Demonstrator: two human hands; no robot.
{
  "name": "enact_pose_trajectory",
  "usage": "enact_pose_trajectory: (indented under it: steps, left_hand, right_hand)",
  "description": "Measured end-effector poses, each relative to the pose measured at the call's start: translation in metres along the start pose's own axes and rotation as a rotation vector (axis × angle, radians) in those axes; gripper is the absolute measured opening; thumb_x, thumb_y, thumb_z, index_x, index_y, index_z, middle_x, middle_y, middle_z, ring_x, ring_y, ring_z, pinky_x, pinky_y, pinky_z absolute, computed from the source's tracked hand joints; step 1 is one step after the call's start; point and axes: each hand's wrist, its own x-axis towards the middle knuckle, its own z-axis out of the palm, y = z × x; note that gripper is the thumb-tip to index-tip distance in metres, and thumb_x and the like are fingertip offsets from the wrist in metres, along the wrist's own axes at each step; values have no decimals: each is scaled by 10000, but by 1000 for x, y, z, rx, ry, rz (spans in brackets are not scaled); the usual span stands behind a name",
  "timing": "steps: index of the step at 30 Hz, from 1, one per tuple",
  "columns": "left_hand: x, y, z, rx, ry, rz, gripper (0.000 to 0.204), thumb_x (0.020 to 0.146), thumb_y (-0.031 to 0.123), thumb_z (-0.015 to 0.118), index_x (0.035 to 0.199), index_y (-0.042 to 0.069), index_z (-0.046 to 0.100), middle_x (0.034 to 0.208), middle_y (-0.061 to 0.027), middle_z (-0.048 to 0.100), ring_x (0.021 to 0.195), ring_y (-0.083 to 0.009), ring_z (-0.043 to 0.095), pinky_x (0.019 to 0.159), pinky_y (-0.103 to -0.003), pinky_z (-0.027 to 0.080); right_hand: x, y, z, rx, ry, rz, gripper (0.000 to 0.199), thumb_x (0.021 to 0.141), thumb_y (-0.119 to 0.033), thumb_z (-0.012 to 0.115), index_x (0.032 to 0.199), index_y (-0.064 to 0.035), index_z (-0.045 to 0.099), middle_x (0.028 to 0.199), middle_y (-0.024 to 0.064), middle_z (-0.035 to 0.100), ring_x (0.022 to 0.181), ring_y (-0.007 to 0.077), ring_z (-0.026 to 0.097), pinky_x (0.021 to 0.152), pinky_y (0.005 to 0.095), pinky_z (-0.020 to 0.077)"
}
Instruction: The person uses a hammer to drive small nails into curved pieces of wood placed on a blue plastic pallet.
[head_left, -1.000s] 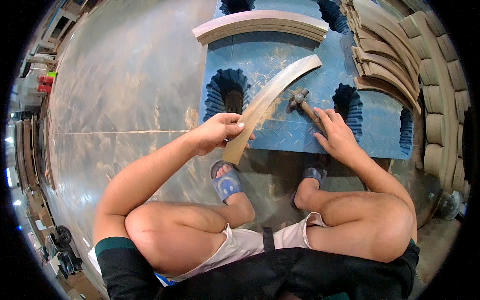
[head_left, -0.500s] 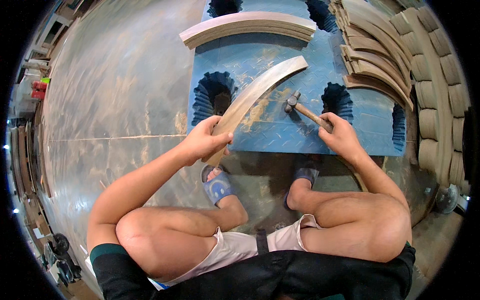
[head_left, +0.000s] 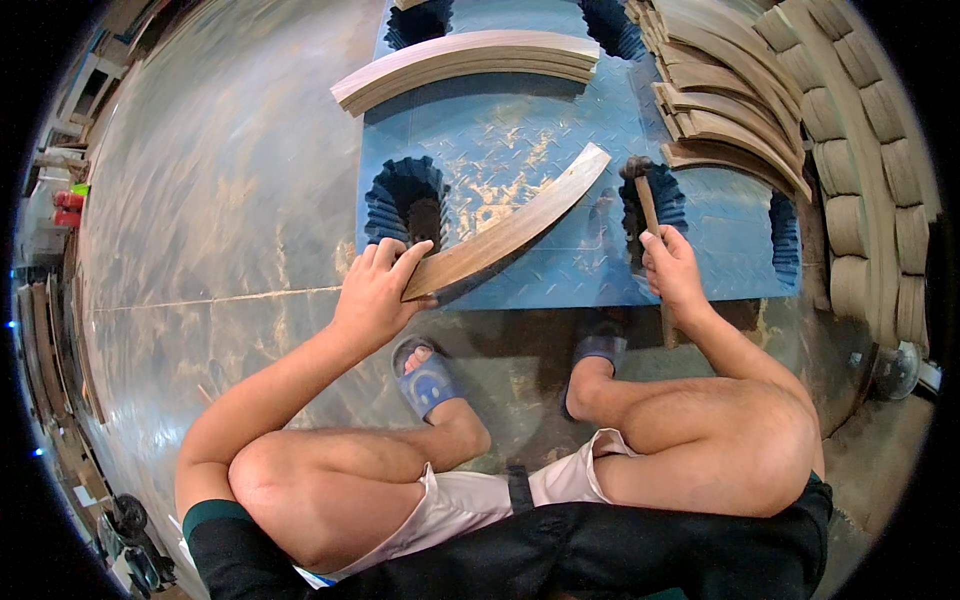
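Observation:
My left hand [head_left: 378, 290] grips the near end of a curved wooden piece [head_left: 515, 228], lifted at a slant over a blue plastic pallet [head_left: 520, 130]. My right hand [head_left: 672, 268] holds the wooden handle of a hammer [head_left: 642, 190], whose metal head points away from me near the far tip of the curved piece. I am squatting at the pallet's near edge, knees bent, blue sandals on the floor.
A stack of curved wooden pieces [head_left: 470, 58] lies across the far part of the pallet. More curved pieces [head_left: 735, 110] are piled at the right, beside a tall stacked row [head_left: 880, 170]. Shiny grey floor [head_left: 220, 180] spreads to the left.
The curved piece has come up off the pallet in my left hand. My right hand has drawn the hammer back from it toward the right.

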Motion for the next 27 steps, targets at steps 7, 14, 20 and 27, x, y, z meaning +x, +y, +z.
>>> enact_pose_trajectory:
  steps: [7,14,20,27]
  left_hand:
    - [0,-6,14,0,-62,25,903,805,355,992,1594,151,603,1308,-132,608,1182,-372,602,1015,-501,535]
    - [-13,3,23,9,-3,78,787,886,395,936,1575,144,648,1263,-132,628,1140,-361,609,984,-480,535]
    - [-10,6,26,-9,-47,88,701,943,367,892,1567,133,676,1141,-132,603,1034,-346,588,909,-469,525]
    - [-9,9,23,51,-63,72,683,946,383,874,1544,110,691,1108,-109,591,1029,-321,589,881,-443,504]
  right_hand:
    - [-13,-4,9,-647,-33,-441,374,1143,-269,688,1457,-67,669,1114,193,775,899,340,757,791,419,580]
    - [-25,-3,47,-1093,-355,-947,444,1069,-302,765,1484,-158,699,957,110,693,802,342,735,662,452,596]
    - [-1,3,19,-1049,-230,-898,410,1090,-246,723,1490,-161,705,973,144,748,843,395,757,695,527,605]
    - [49,-14,-22,-681,280,-658,374,1153,-246,682,1464,-40,706,1087,144,797,952,192,729,837,385,576]
